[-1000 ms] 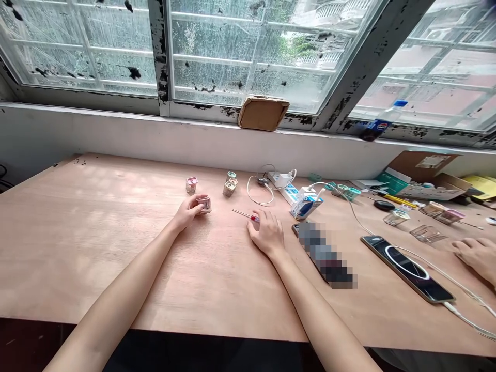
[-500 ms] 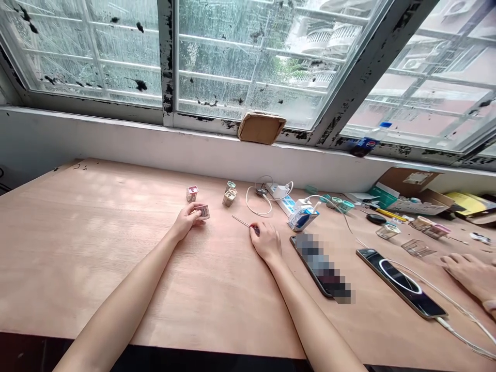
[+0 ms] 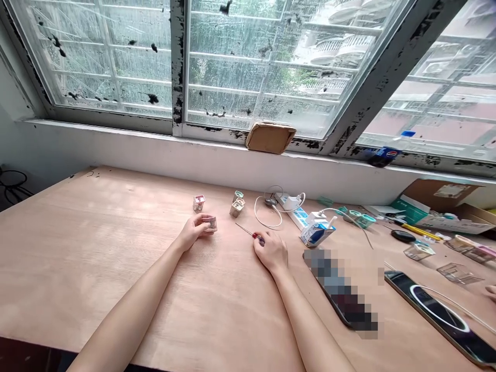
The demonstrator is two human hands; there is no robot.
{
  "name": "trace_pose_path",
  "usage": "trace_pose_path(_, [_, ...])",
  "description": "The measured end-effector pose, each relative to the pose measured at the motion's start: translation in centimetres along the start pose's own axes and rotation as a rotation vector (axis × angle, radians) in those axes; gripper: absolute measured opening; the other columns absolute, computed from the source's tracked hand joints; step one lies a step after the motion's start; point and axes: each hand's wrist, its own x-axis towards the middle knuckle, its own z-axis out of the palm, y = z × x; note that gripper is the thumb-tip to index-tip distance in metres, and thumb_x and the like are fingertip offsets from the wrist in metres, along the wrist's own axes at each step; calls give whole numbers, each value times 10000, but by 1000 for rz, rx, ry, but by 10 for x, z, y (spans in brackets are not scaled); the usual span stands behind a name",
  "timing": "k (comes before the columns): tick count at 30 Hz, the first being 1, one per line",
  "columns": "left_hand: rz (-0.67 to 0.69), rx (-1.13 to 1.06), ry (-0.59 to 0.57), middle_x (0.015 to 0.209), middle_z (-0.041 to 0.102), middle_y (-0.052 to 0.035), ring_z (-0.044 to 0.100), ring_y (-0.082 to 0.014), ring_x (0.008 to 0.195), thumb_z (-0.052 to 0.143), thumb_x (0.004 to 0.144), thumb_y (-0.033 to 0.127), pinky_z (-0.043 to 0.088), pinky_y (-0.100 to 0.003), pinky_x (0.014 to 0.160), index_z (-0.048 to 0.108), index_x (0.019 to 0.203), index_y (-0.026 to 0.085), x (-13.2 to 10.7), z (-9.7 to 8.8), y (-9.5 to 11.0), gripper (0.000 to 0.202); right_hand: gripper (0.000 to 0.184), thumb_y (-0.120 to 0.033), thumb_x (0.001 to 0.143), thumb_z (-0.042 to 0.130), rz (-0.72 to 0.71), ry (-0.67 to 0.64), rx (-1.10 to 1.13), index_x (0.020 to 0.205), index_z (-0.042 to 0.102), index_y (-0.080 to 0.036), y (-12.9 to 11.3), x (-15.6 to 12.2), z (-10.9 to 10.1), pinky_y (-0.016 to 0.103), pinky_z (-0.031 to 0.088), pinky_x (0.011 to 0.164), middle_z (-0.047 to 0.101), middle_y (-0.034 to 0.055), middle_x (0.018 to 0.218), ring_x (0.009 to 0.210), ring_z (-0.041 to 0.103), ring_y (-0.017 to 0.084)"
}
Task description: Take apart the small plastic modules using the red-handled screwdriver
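My left hand (image 3: 195,231) rests on the wooden table (image 3: 96,248) with its fingers closed round a small clear cube-shaped part with a pink top (image 3: 211,223). A thin screwdriver with a red handle (image 3: 250,233) lies under the fingers of my right hand (image 3: 271,250), its metal shaft pointing up and left. A similar pink-topped part (image 3: 199,202) stands behind my left hand. Two more small parts (image 3: 236,205) sit beyond the screwdriver tip.
A power strip with white cables (image 3: 290,204), a small carton (image 3: 315,232), two phones (image 3: 437,310) and a cardboard box (image 3: 437,199) crowd the table's right side with more clear parts (image 3: 418,251). Another person's fingertips (image 3: 491,292) show at the right edge. A window sill runs behind.
The camera has tilted and shifted left, so everything sits lower and further right in view. Both my hands keep their hold. The other person's hand has nearly left the frame.
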Motion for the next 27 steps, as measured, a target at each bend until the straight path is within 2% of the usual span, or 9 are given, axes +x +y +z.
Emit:
trace_pose_path(3, [-6,-16,-1,1119,692,-120,706,-240,929,771,713,303,581,-391,849,686,1043,153,1,-1,-1,372,222,-185,838,546,-6,4,25,982,709,-227,4,0,2,338,386,775,708,67,1006,945,607,243])
trace_pose_path(8, [0,-33,-5,1181,676,-119,690,-235,979,709,705,237,559,-424,925,681,1035,142,0,0,1,345,252,-224,875,529,12,14,87,1074,682,-202,11,5,8,338,407,783,712,87,1064,975,614,252])
trace_pose_path(14, [7,-11,-16,1177,684,-116,697,-236,981,673,697,204,555,-453,947,664,1042,145,0,-1,2,350,233,-261,895,532,4,-1,133,1042,704,-203,16,9,10,324,437,794,713,76,1028,930,635,227])
trace_pose_path(20, [80,212,3,1135,701,-124,678,-281,1077,747,730,294,566,-445,945,652,1061,144,-1,3,3,376,273,-295,913,538,-17,-25,144,1086,731,-209,15,13,12,324,437,773,703,69,956,899,637,232])
trace_pose_path(24, [97,306,-3,1160,713,-136,688,-280,1074,772,728,345,580,-414,918,649,1049,149,-1,6,2,396,289,-307,931,533,-48,-50,159,1110,744,-225,11,14,10,319,436,767,690,59,930,882,638,224])
trace_pose_path(27, [143,380,7,1172,718,-140,698,-268,1063,755,747,341,591,-390,895,657,1010,154,0,5,-2,337,291,-315,944,524,-65,-72,185,1119,749,-253,8,14,6,311,436,774,692,50,946,909,638,219])
